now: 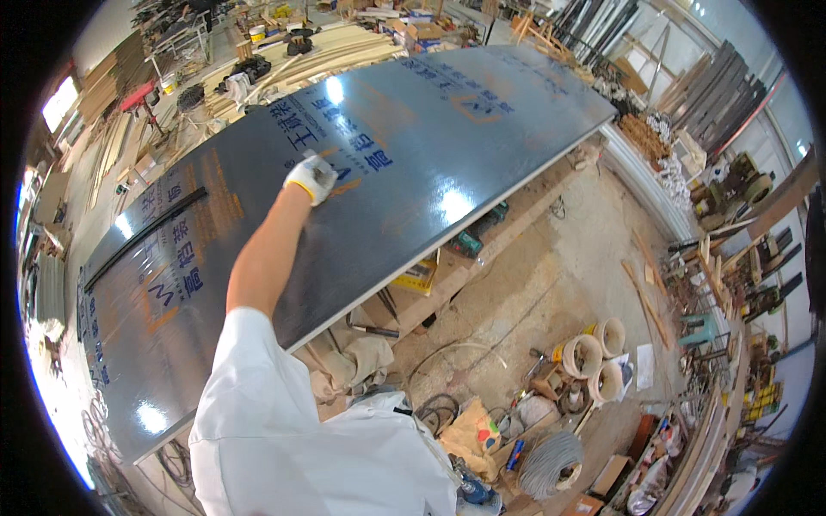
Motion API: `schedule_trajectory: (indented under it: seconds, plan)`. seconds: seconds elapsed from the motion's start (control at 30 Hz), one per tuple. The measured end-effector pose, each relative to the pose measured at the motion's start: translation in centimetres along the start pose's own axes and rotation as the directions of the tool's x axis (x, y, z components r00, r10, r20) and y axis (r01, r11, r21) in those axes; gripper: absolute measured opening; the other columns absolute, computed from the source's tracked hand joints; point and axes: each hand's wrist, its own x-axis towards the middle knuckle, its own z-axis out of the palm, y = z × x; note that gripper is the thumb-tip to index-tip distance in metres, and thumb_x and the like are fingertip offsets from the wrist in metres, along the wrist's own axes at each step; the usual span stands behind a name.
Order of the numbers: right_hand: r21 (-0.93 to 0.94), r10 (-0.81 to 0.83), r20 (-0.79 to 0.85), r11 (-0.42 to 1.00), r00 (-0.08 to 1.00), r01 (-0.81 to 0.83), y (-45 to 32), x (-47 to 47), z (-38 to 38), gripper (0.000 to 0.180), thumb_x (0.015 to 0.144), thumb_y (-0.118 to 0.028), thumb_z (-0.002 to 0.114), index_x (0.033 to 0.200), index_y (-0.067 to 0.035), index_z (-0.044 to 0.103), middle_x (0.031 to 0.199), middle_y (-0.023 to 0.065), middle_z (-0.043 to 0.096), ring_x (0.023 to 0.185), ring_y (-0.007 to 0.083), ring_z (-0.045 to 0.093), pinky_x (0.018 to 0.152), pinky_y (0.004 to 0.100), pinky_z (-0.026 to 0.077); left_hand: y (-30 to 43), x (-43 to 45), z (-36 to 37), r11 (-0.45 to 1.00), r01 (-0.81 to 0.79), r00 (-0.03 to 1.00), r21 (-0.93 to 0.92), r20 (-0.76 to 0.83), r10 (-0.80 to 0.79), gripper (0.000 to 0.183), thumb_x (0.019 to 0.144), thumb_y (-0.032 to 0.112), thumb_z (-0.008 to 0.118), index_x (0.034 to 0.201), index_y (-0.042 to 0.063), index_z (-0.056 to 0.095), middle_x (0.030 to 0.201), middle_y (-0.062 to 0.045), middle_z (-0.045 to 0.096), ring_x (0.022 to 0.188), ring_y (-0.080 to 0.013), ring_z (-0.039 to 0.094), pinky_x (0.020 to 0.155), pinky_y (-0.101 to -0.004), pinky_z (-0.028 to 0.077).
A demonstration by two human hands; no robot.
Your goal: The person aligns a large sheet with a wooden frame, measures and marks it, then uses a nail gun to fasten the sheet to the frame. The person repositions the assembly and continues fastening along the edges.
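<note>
My left hand (pixel 312 178), in a white knit glove with a yellow cuff, is over the upper middle of a large dark glossy panel (pixel 387 226). Its fingers are curled, and a small pale bit shows at their far side; whether they grip anything is too unclear to tell. Blue and orange printing covers the film-like face of the panel. Towards the panel's left end lies a long thin black strip (pixel 145 238). My right hand is out of view.
Below the panel's near edge, a wooden bench (pixel 493 251) bears a green-and-black power drill (pixel 466 244) and a yellow box (pixel 416 276). Several buckets (pixel 581 357) and a coil of grey cable (pixel 552 464) stand right of me. Pale boards (pixel 342 51) lie beyond the panel.
</note>
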Motion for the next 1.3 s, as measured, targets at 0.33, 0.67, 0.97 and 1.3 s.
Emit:
schedule_trajectory:
  seconds: [0.33, 0.67, 0.97, 1.3]
  plan:
    - [-0.033, 0.002, 0.08, 0.999, 0.997, 0.001, -1.1, 2.6, 4.3, 0.032, 0.097, -0.039, 0.059, 0.098, -0.009, 0.068, 0.099, 0.0155, 0.072, 0.096, 0.0379, 0.066, 0.09, 0.0528, 0.054, -3.8, -11.9, -1.6, -0.038, -0.511, 0.609, 0.859, 0.393, 0.689, 0.033, 0.098, 0.029, 0.057, 0.108, 0.0, 0.069, 0.106, -0.026, 0.074, 0.104, -0.0464, 0.071, 0.092, -0.0507, 0.056]
    - [-0.33, -0.508, 0.284, 0.744, 0.813, 0.581, -4.8, 2.1, 12.5, 0.043, 0.096, -0.034, 0.068, 0.125, -0.003, 0.064, 0.126, 0.0287, 0.063, 0.114, 0.0481, 0.062, 0.099, 0.0556, 0.052, -32.0, -42.1, -5.1, 0.464, -0.754, -0.159, 0.465, 0.557, -0.815, 0.066, 0.098, 0.053, 0.065, 0.143, 0.005, 0.057, 0.125, -0.031, 0.067, 0.115, -0.0473, 0.067, 0.095, -0.0543, 0.053]
    - [-0.292, -0.317, 0.899, 0.085, 0.303, 0.953, -5.9, 0.8, 20.8, 0.072, 0.099, -0.011, 0.067, 0.162, 0.007, 0.037, 0.155, 0.0296, 0.052, 0.128, 0.0351, 0.06, 0.112, 0.0398, 0.046, -20.2, -40.2, -7.9, -0.466, -0.718, 0.672, 0.518, 0.691, -0.267, 0.041, 0.097, 0.038, 0.069, 0.123, 0.006, 0.072, 0.11, -0.021, 0.074, 0.105, -0.0413, 0.07, 0.089, -0.0509, 0.058]
    - [0.805, 0.626, 0.57, -0.295, -0.533, 0.515, -4.8, -4.4, 27.4, 0.067, 0.097, -0.034, 0.073, 0.151, 0.001, 0.053, 0.116, 0.031, 0.07, 0.103, 0.0473, 0.069, 0.087, 0.0539, 0.056, 1.6, -48.6, -31.6, -0.355, 0.371, 0.495, 0.858, 0.141, 0.858, 0.073, 0.096, 0.055, 0.06, 0.151, 0.008, 0.055, 0.159, -0.019, 0.046, 0.15, -0.0392, 0.035, 0.126, -0.0564, 0.02]
